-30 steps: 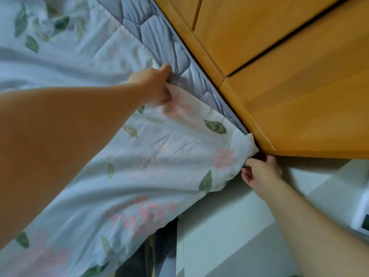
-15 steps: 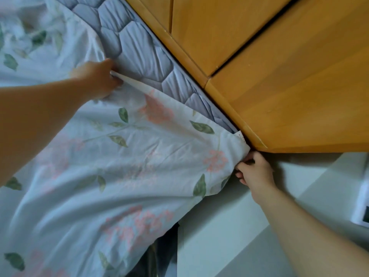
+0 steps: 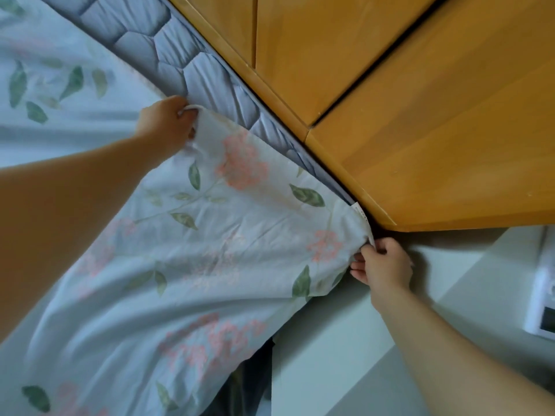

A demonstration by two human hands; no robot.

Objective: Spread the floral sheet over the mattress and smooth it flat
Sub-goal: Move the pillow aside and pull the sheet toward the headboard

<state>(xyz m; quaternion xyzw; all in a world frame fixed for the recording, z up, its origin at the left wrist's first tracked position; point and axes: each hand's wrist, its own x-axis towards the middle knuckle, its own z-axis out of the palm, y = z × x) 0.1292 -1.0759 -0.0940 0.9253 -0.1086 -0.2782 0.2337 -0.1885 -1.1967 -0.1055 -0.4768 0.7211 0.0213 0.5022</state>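
Observation:
The floral sheet point(image 3: 192, 235), pale blue with pink flowers and green leaves, lies rumpled over most of the bed. A strip of grey quilted mattress point(image 3: 204, 73) stays bare along the wooden headboard. My left hand point(image 3: 168, 121) grips the sheet's top edge, bunched between the fingers, a little short of the headboard. My right hand point(image 3: 381, 265) pinches the sheet's corner at the mattress corner, just below the wood. Between both hands the edge is stretched in a curve.
A honey-coloured wooden headboard or cabinet point(image 3: 390, 100) runs diagonally beside the mattress. Pale floor tiles point(image 3: 336, 355) lie to the right of the bed. A white device point(image 3: 540, 310) sits at the right edge. Something dark point(image 3: 255, 385) shows under the hanging sheet.
My left hand has moved along the sheet's top edge, gripping it at a new spot nearer the corner. My right hand keeps its pinch on the corner.

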